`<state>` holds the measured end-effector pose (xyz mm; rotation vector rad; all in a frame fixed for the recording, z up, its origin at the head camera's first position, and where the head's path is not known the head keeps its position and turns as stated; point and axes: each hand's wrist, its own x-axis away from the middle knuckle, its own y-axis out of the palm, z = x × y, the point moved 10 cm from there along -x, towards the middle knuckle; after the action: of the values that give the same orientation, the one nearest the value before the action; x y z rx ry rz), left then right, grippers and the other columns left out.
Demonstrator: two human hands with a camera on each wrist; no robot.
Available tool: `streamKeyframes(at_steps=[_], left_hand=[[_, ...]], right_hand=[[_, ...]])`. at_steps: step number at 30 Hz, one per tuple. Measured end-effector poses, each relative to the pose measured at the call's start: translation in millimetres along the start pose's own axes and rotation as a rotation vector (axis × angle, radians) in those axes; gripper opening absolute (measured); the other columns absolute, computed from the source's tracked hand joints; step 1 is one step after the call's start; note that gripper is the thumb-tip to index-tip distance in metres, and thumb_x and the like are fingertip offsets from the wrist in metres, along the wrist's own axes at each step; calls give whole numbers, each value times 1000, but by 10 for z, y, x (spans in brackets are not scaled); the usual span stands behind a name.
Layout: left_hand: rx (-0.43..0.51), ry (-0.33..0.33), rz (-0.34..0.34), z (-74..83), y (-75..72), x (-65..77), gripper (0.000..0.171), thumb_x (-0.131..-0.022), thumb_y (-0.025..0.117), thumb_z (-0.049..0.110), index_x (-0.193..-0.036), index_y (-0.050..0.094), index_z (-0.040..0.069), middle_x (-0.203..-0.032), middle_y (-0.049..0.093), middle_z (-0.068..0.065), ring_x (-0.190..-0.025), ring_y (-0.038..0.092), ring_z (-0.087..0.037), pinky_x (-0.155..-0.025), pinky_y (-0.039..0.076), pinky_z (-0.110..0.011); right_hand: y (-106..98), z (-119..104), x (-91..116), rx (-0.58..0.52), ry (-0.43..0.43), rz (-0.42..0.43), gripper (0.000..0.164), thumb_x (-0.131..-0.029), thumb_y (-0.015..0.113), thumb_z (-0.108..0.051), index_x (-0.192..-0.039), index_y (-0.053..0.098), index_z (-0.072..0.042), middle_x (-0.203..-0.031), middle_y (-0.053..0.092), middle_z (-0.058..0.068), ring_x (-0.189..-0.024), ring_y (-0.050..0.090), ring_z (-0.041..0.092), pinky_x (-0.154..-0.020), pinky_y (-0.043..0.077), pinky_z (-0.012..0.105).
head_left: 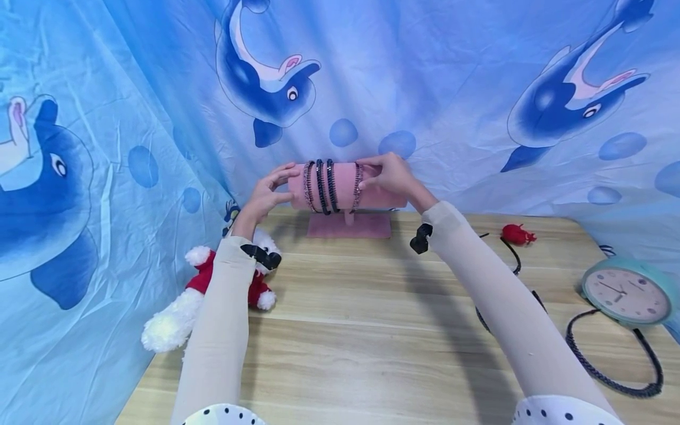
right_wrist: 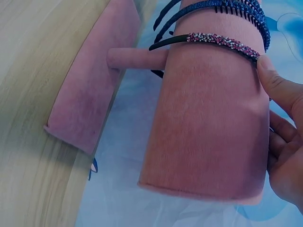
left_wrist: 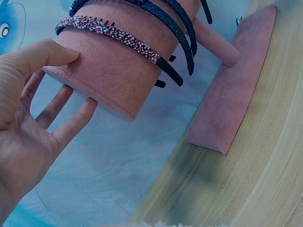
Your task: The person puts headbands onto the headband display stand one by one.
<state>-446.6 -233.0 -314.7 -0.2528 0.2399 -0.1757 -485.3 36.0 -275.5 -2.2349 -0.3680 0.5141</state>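
Observation:
A pink velvety headband stand (head_left: 344,186) has a horizontal roll on a short post and a flat base (head_left: 347,227). Around the roll sit two dark blue headbands (head_left: 332,188) between a glittery pink-and-white headband (left_wrist: 111,35) on the left and a similar glittery headband (right_wrist: 220,41) on the right. My left hand (head_left: 264,193) holds the roll's left end, thumb on the front and fingertips at the far edge. At the right glittery headband, my right hand (head_left: 393,176) pinches its band with the thumb in front; the other fingers are partly hidden behind the roll.
A white plush toy in red (head_left: 200,277) lies by my left forearm. At the right are a mint-green alarm clock (head_left: 627,295), a dark headband (head_left: 584,360), a small red item (head_left: 517,234) and other dark bands, partly behind my right sleeve. A dolphin-print curtain (head_left: 451,88) surrounds the table.

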Motion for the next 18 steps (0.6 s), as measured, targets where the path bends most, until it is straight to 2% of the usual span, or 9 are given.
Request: streamKeyframes(at_steps=[3, 6, 9, 11, 13, 16, 18], left_hand=[[7, 4, -6, 5, 4, 4, 60, -87, 69, -10, -143, 55, 1, -165, 34, 4, -148, 39, -26, -110, 48, -31], [4, 8, -7, 18, 7, 9, 60, -87, 68, -11, -144, 55, 1, -165, 34, 4, -148, 39, -26, -108, 49, -30], [-1, 7, -6, 25, 12, 16, 60, -87, 69, -10, -143, 55, 1, -165, 35, 3, -147, 39, -26, -109, 48, -31], [-3, 5, -3, 23, 10, 17, 59, -87, 69, -9, -143, 55, 2, -165, 35, 3, -147, 39, -27, -109, 48, -32], [-5, 4, -3, 23, 10, 18, 59, -87, 70, -9, -143, 55, 2, -165, 35, 3, -147, 39, -26, -109, 48, -31], [0, 8, -4, 25, 12, 17, 60, -87, 69, -9, -144, 55, 1, -165, 35, 3, -147, 40, -26, -107, 49, -28], [3, 9, -5, 27, 15, 18, 60, -87, 69, -9, -144, 55, 1, -165, 34, 3, -147, 40, -26, -106, 50, -27]], right_hand=[[20, -14, 2, 23, 17, 5, 66, -77, 89, -32, -138, 64, -27, -144, 62, 8, -122, 58, 22, -119, 33, 50], [52, -48, 6, 8, 10, 9, 65, -78, 89, -32, -138, 64, -29, -140, 65, 6, -112, 58, 19, -113, 36, 46], [94, -98, 15, -42, -16, 10, 64, -79, 89, -29, -138, 65, -26, -130, 71, 7, -89, 53, 17, -86, 47, 34], [129, -129, 17, -75, -31, 7, 63, -79, 89, -26, -138, 65, -25, -121, 74, 7, -77, 47, 17, -69, 44, 29], [164, -154, 21, -116, -39, 3, 64, -79, 88, -22, -138, 65, -24, -118, 74, 6, -71, 44, 16, -60, 42, 26], [217, -179, 25, -177, -45, -5, 64, -80, 87, -16, -139, 64, -23, -121, 73, 5, -72, 48, 15, -62, 46, 24], [254, -188, 26, -216, -46, -14, 65, -80, 86, -13, -140, 63, -23, -129, 70, 6, -77, 51, 17, -68, 50, 27]])
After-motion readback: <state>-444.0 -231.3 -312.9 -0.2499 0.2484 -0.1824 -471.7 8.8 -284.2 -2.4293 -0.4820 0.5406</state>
